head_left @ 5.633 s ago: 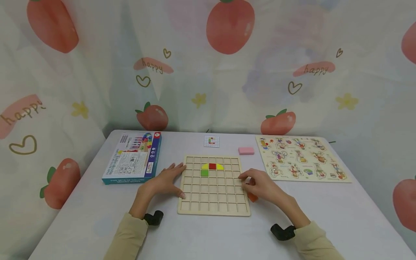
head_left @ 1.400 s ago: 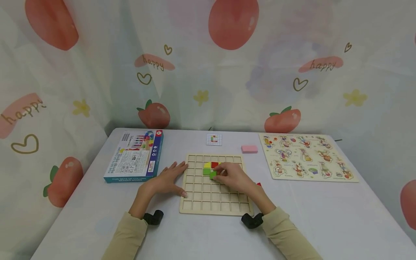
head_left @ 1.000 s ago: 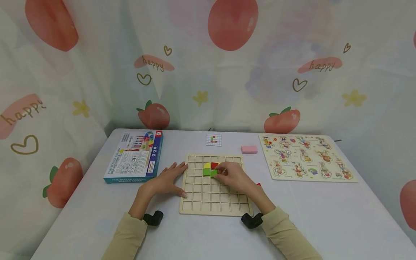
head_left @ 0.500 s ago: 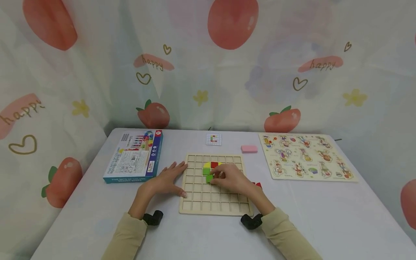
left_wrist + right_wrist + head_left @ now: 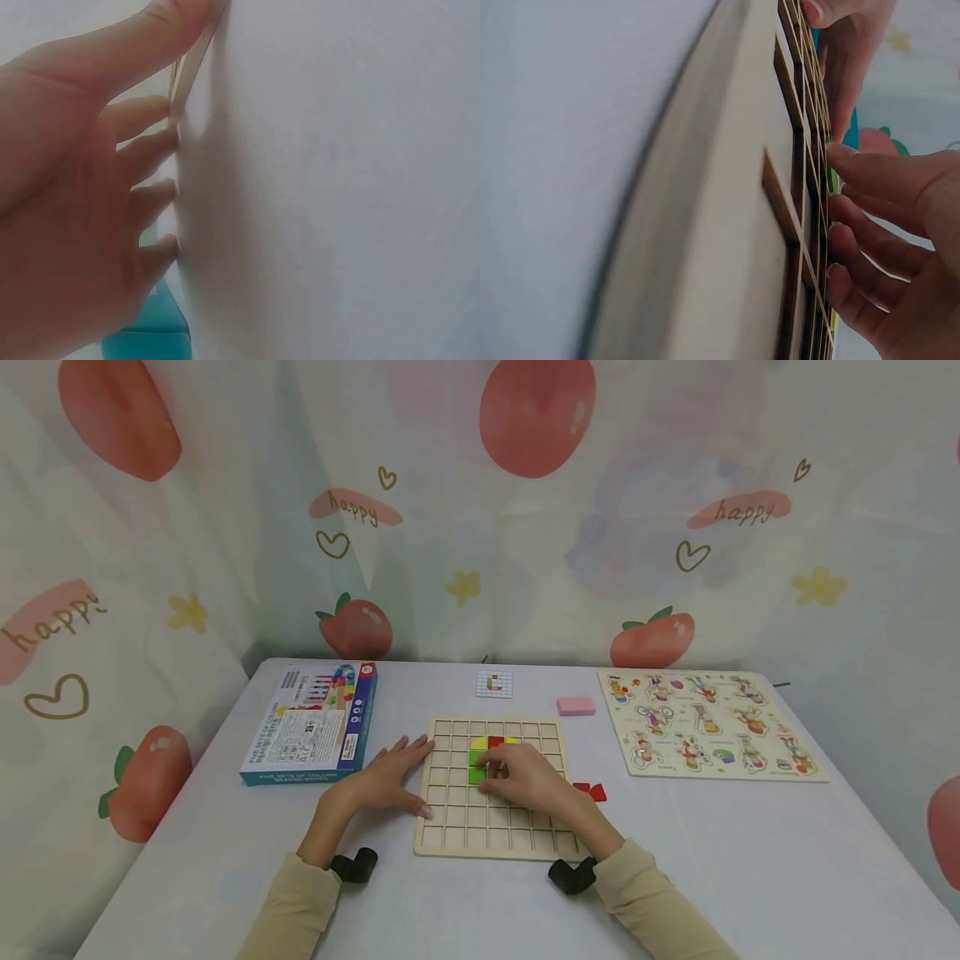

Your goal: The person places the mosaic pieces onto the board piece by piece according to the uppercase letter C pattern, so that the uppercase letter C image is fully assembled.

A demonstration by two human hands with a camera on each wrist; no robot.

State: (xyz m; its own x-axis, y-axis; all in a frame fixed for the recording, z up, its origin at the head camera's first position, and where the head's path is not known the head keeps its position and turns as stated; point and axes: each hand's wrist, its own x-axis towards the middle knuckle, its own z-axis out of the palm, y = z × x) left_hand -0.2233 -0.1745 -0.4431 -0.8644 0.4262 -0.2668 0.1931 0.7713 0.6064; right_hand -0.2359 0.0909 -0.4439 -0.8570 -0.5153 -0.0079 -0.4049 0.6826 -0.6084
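A square wooden grid board (image 5: 450,839) lies on the white table. On its upper part sit a yellow quarter-round tile (image 5: 478,743), a red tile (image 5: 496,742) and a green tile (image 5: 476,758); another yellow bit shows past the red one. My right hand (image 5: 525,781) pinches a second green tile (image 5: 476,776) with thumb and fingertips, directly below the first green one. In the right wrist view, the thumb (image 5: 885,176) touches green at the board's surface. My left hand (image 5: 382,777) rests with spread, straight fingers along the board's left edge, thumb on its rim.
Red pieces (image 5: 597,792) lie just right of the board, partly behind the right forearm. Behind it are a small pattern card (image 5: 494,684) and a pink block (image 5: 576,706). A boxed set (image 5: 311,727) lies left, an animal picture board (image 5: 772,768) right.
From the board's right edge, my right hand has come over the grid with a green tile. The tile has shifted left and nearer, to below the first green one. The left hand stays put.
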